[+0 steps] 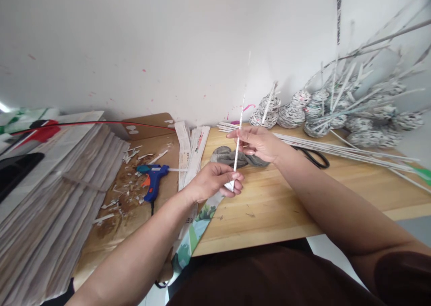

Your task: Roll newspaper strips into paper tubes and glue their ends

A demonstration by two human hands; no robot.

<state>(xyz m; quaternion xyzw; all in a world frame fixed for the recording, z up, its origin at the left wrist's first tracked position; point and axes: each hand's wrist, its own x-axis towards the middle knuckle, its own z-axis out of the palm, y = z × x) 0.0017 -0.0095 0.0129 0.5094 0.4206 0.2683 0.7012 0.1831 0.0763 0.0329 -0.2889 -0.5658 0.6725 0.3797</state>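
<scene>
A thin white rolled-paper tube [241, 117] rises at a slight tilt between my two hands. My left hand [213, 179] is closed on its lower end, thumb and fingers pinching the paper there. Higher up, my right hand [258, 142] has its fingers closed around the tube's middle. From below my left hand a printed green-and-blue paper strip [198, 225] runs down over the table's front edge; whether it joins the tube is hidden by the fingers. Behind the hands lies a crumpled grey cloth [220, 155].
Left are a tall newspaper stack [67, 194] and a blue glue gun [155, 180] on stained cardboard [131, 209] with scraps. Cut paper strips [193, 149] lie beside it. Woven paper pieces [292, 113] with upright sticks, loose paper tubes [340, 151] and a black looped handle [318, 159] are right.
</scene>
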